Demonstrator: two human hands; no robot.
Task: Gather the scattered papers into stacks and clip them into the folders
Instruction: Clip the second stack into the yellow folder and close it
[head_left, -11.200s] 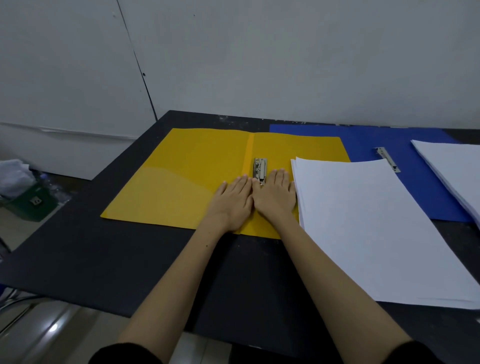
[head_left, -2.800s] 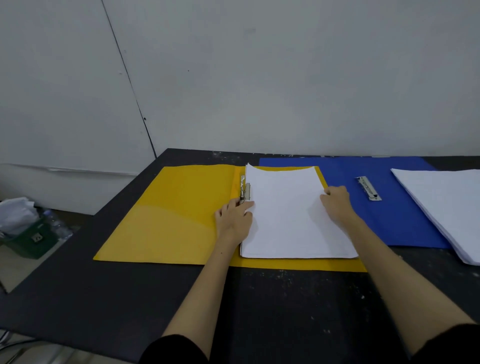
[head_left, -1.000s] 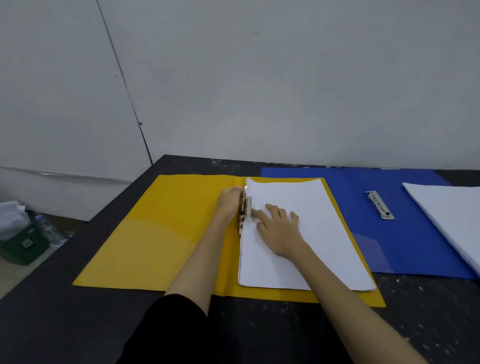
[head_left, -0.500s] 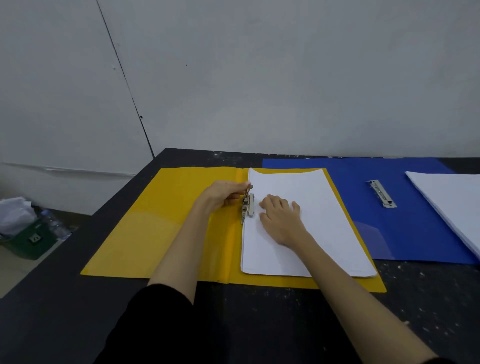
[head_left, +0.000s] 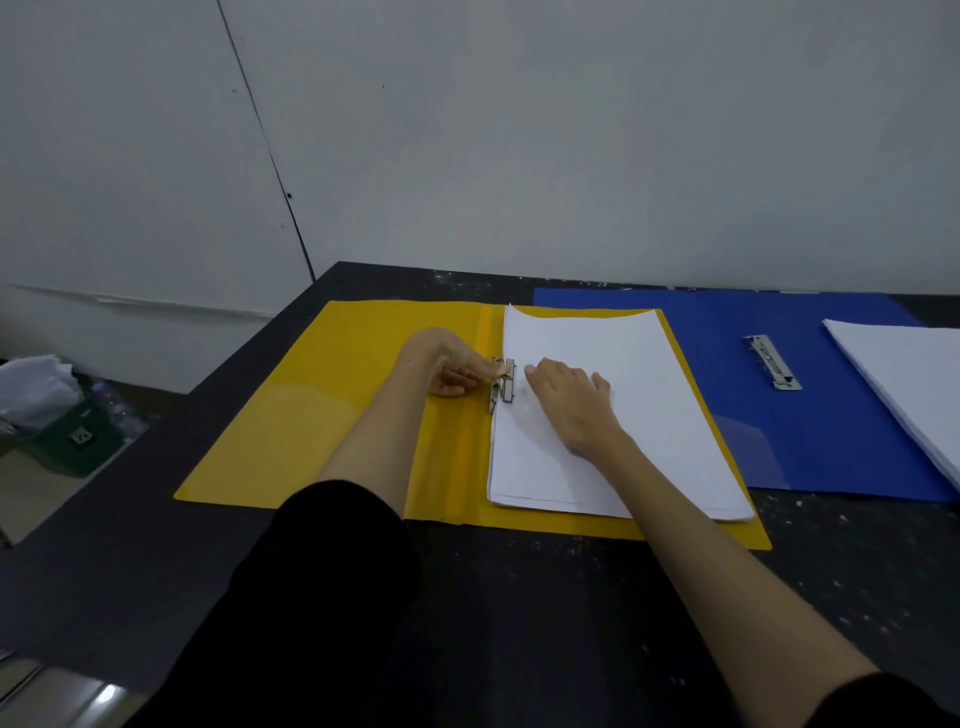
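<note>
Paper stack (head_left: 597, 415) lies on yellow folder (head_left: 332, 415), right of its spring clip (head_left: 503, 385). Left hand (head_left: 452, 364) pinches the clip lever; right hand (head_left: 569, 400) presses flat, fingers straight. Clamping looks unfinished. Right of the clip: blue folder (head_left: 831, 415), second stack (head_left: 904, 384) unclipped.

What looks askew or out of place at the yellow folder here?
The paper stack lies slightly crooked in the yellow folder: its far corner sits further right than its near one, and its sheets are stepped along the near edge. The left hand works the clip; the right hand presses the paper.
</note>
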